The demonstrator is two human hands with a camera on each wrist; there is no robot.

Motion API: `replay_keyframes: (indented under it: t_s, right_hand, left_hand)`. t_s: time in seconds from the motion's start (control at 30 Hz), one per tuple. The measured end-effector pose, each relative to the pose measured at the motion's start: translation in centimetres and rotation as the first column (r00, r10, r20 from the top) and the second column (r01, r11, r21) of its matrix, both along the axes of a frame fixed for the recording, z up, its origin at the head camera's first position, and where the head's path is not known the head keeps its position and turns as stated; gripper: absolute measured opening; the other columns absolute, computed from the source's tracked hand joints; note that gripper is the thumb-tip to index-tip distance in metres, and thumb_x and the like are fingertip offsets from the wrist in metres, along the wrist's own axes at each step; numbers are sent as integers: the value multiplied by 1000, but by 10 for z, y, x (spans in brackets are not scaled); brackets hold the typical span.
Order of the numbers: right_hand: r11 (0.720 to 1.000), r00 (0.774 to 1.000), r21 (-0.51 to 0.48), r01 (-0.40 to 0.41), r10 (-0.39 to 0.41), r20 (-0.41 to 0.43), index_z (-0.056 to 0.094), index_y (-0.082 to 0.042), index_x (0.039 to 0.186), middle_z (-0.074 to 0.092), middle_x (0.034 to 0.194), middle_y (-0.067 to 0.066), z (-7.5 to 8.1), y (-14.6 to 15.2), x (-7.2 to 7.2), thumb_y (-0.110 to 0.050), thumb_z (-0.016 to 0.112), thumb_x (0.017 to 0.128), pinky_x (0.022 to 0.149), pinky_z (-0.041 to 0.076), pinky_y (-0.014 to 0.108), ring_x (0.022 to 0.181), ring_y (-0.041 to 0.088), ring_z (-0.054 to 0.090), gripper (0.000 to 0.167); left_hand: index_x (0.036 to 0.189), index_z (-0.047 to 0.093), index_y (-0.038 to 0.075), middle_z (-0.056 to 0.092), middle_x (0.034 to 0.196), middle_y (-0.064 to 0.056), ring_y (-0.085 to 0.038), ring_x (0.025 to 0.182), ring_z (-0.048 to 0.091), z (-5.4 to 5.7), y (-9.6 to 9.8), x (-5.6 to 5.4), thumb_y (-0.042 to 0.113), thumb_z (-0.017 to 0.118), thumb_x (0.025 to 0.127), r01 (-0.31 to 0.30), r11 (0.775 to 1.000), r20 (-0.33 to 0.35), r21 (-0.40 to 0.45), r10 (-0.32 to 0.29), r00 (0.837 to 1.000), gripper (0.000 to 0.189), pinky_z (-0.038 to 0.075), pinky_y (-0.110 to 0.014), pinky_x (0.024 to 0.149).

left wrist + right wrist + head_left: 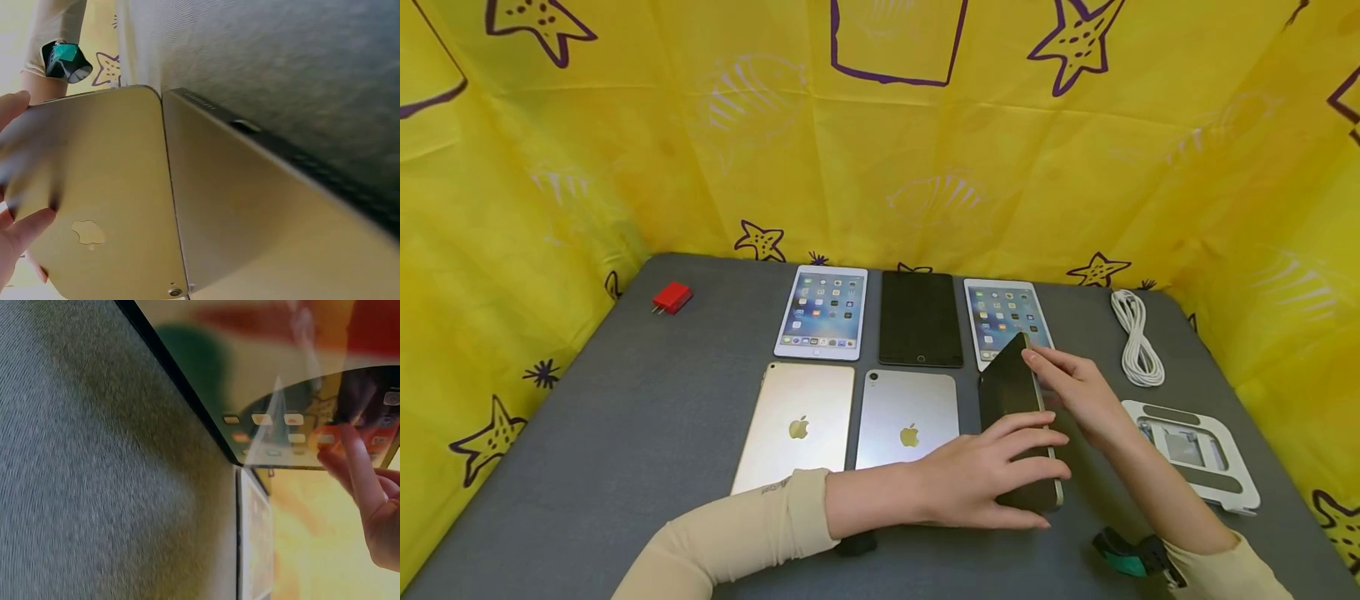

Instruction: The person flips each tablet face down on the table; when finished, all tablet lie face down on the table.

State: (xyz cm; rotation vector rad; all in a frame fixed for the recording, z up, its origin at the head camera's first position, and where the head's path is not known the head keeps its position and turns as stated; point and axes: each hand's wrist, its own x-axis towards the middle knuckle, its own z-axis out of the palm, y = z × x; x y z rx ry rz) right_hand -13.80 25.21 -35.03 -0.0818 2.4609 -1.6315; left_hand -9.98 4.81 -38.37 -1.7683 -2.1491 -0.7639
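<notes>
A tablet [1011, 387] stands tilted up on its edge between both hands, its back toward the left. The left wrist view shows that back with an apple logo [88, 232] and a camera lens at one corner. My left hand [977, 479] holds the near part, fingers spread across to the right edge. My right hand [1078, 392] grips the far right edge near the top corner. In the right wrist view, the lit screen [262, 434] shows app icons and reflections, with fingers [359, 469] against it. Beside the tablet lies a silver tablet [910, 408], back up.
A gold tablet [797, 425] lies back up at left. Behind are a white tablet [821, 312], a black tablet [920, 319] and another white tablet [1003, 304]. A red charger [672, 297], coiled white cable [1138, 337] and white stand [1232, 462] lie at the sides.
</notes>
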Motion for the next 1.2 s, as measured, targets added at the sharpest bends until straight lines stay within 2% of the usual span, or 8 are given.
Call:
replay_keyframes:
  t_s: [0.17, 0.3, 0.37, 0.5, 0.7, 0.97, 1.1, 1.2]
  right_hand:
    - [999, 999, 9, 39, -39, -35, 48, 10, 137, 63, 117, 19, 0, 10, 2, -33, 52, 102, 75, 56, 27, 91, 6, 63, 55]
    - [998, 998, -11, 56, -56, -40, 50, 13, 134, 65, 107, 9, 0, 17, 4, -31, 53, 101, 74, 56, 27, 85, 4, 66, 55]
    - [998, 997, 12, 66, -66, -46, 49, 13, 134, 65, 114, 11, 0, 20, 5, -31, 54, 101, 73, 57, 26, 85, 5, 68, 55]
    - [990, 993, 100, 98, -91, -73, 54, 11, 131, 69, 102, 10, -1, 28, 5, -30, 54, 101, 67, 56, 25, 78, 5, 67, 51]
    - [983, 991, 147, 114, -103, -81, 55, 12, 129, 70, 102, 17, -6, 37, 6, -27, 52, 102, 64, 57, 27, 74, 9, 69, 48]
    - [985, 990, 105, 140, -138, -26, 52, 18, 128, 72, 97, 11, -21, 44, 8, -22, 54, 101, 65, 57, 27, 72, 7, 69, 48]
    - [989, 991, 59, 135, -135, -10, 49, 21, 127, 71, 99, 11, -30, 49, 7, -18, 54, 101, 66, 57, 25, 76, 3, 67, 48]
    - [989, 991, 70, 133, -133, -4, 49, 22, 127, 69, 104, 18, -37, 53, 7, -17, 54, 101, 66, 57, 25, 77, 2, 66, 47]
  left_hand:
    - [129, 61, 16, 46, 142, -2, -16, 146, 14, 2, 10, -2, 46, 68, 89, 17, 999, -46, -41, -19, 999, 50, 44, -9, 84]
    - [130, 61, 17, 48, 141, -3, -18, 146, 17, 2, 19, -3, 47, 67, 89, 27, 997, -89, -66, -32, 996, 51, 45, -8, 79]
    - [132, 60, 17, 48, 142, -4, -18, 146, 16, 2, 23, -4, 47, 67, 90, 37, 995, -77, -91, -44, 996, 52, 46, -7, 73]
    - [136, 56, 18, 46, 145, -3, -19, 147, 14, 5, 32, -4, 48, 64, 92, 47, 983, -61, -175, -59, 996, 54, 48, -9, 70]
    - [142, 49, 20, 41, 150, -1, -19, 148, 13, 8, 43, -2, 51, 55, 96, 11, 945, -110, -326, -50, 993, 56, 43, -12, 91]
    - [150, 38, 24, 32, 156, -2, -18, 146, 18, -1, 47, 2, 53, 47, 98, -41, 891, -179, -451, -45, 983, 60, 11, -20, 114]
    - [154, 28, 24, 24, 159, -2, -15, 146, 19, -4, 38, 4, 58, 50, 95, -98, 838, -89, -537, 59, 994, 72, 28, -20, 109]
    - [155, 24, 21, 23, 159, -5, -19, 145, 22, -8, 25, 5, 65, 54, 89, -187, 787, -44, -588, 200, 979, 86, 33, -23, 108]
